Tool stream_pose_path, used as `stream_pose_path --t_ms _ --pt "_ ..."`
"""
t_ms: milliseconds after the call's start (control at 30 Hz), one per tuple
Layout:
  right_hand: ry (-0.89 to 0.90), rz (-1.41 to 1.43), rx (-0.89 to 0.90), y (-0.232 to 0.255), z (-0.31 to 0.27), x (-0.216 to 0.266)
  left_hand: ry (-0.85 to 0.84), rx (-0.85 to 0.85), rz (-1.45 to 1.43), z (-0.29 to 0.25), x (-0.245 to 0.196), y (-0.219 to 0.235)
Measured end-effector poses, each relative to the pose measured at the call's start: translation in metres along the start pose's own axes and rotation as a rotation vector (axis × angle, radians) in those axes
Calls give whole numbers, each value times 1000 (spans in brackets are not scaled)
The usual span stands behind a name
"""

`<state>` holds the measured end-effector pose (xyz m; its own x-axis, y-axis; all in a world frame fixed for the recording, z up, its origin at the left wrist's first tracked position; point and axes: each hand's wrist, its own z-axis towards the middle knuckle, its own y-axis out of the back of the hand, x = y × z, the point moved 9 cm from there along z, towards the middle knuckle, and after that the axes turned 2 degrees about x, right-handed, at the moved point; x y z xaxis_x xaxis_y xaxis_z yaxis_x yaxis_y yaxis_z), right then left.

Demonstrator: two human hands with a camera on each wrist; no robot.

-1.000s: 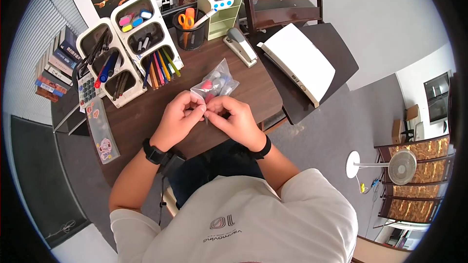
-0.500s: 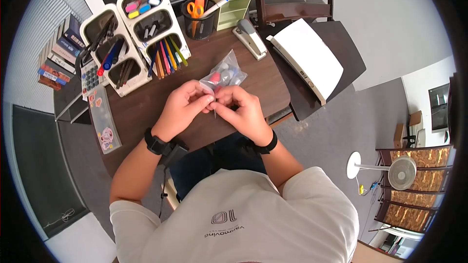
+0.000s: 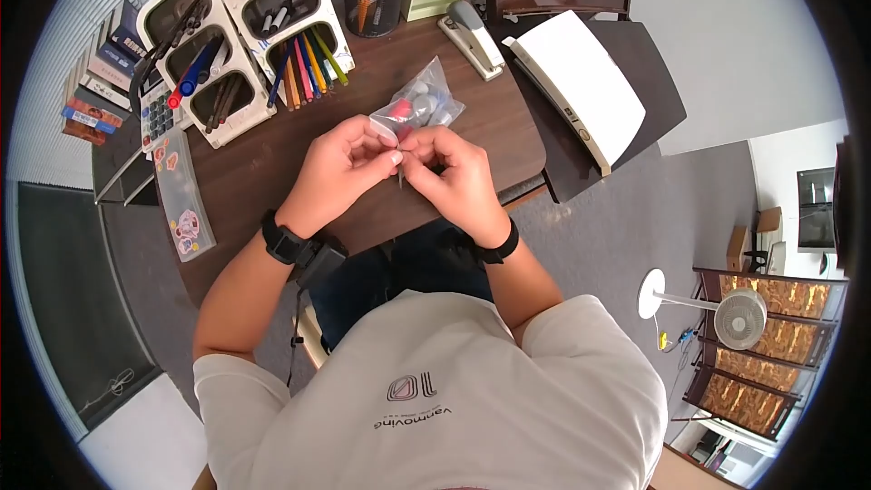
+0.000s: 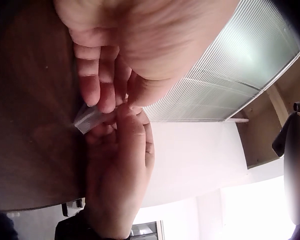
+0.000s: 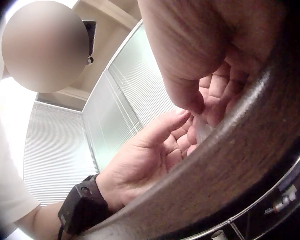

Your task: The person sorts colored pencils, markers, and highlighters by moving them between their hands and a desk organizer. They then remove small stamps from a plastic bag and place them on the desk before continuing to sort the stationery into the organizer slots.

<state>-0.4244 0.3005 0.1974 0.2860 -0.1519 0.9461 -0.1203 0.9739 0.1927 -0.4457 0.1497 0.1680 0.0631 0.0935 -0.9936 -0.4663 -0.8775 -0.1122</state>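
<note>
Both bare hands are drawn together above the dark brown wooden table [image 3: 272,177], near its near edge, thumb tips almost meeting. The left hand [image 3: 331,177] reaches in from the left with its back upward, its thumb stretched toward the right and its fingers bent under, pinching the near end of a small clear plastic bag [image 3: 425,102]. The right hand [image 3: 456,174] mirrors it from the other side, thumb and curled forefinger gripping the same end. A black strap with a boxy device [image 3: 283,240] circles the left wrist; a black band [image 3: 497,243] circles the right. The bag, holding red, grey and whitish pieces, sits just beyond the fingertips on the right-hand part of the table. Its long axis slants from the pinched end away from the body, its far end pointing toward the table's far right corner and the grey-and-white stapler [image 3: 472,41] near the right edge. In the left wrist view, a flap of clear plastic sticks out beneath the fingers. A translucent pouch with stickers [image 3: 184,200] lies along the table's left edge, near the white compartmented organizer [image 3: 247,124].
</note>
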Motion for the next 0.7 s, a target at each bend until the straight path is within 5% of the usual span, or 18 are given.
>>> stream_pose_path --t_ms 700 --pt "8 -71 40 -2 0 -1 -50 61 -2 2 -6 1"
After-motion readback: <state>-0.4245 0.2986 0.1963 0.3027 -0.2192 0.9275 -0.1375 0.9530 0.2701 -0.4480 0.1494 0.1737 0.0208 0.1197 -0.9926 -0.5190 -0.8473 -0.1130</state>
